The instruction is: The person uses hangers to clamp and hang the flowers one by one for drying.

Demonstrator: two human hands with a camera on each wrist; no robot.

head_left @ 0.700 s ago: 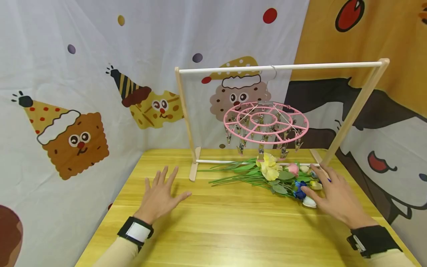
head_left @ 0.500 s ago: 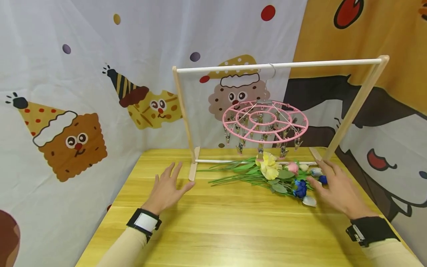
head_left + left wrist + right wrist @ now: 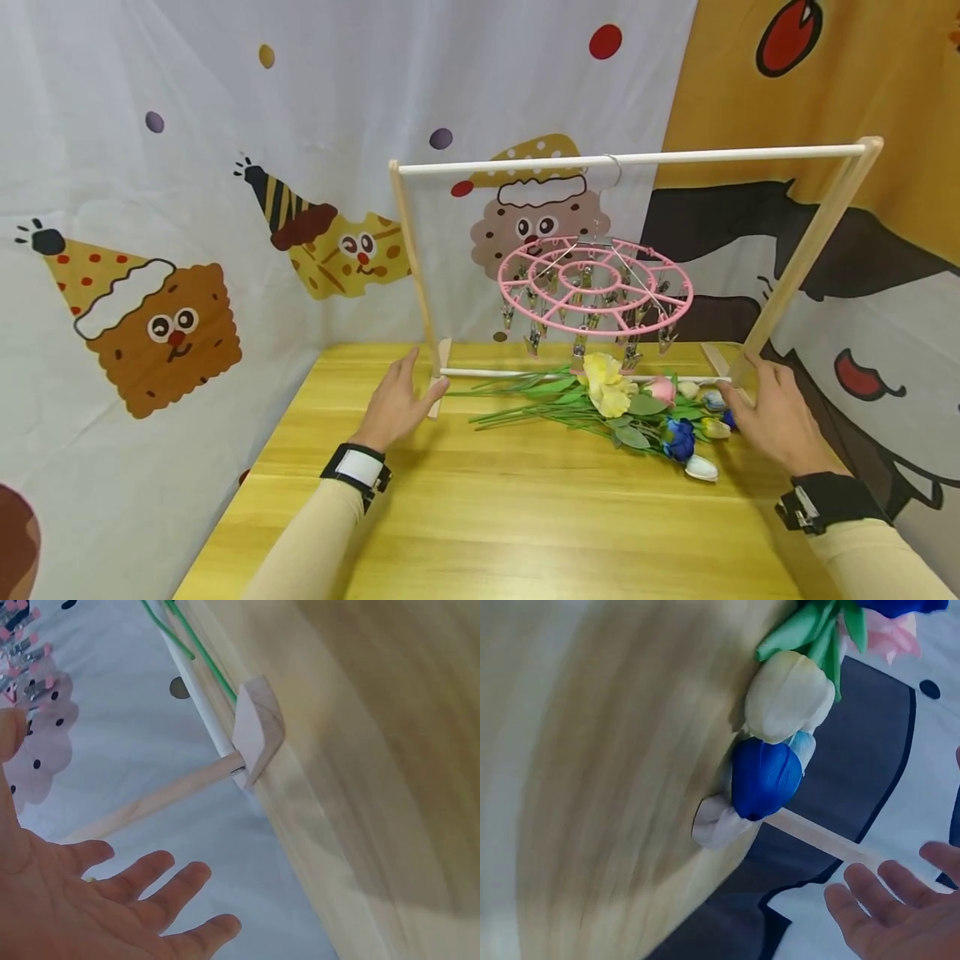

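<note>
A wooden rack (image 3: 816, 237) with a white top rod stands at the back of the table. From the rod hangs a round pink clip hanger (image 3: 596, 332) with metal clips dangling. Artificial flowers lie below it, among them a yellow bloom (image 3: 606, 385), a blue flower (image 3: 678, 439) and a white tulip (image 3: 701, 468). My left hand (image 3: 397, 406), fingers spread, is beside the rack's left foot (image 3: 259, 735). On the other side, my right hand (image 3: 783, 417) reaches with extended fingers near the right post, beside the blue tulip (image 3: 765, 780). Neither hand holds anything.
The yellow wood-grain table (image 3: 525, 508) extends in front of the rack. Green stems (image 3: 517, 412) point left along the rack's lower rod. A printed cartoon curtain (image 3: 337, 100) hangs behind and along both sides.
My left hand has moved right and forward to the rack's left foot. My right hand has shifted right, away from the flowers toward the right post. Rack and flowers stay put.
</note>
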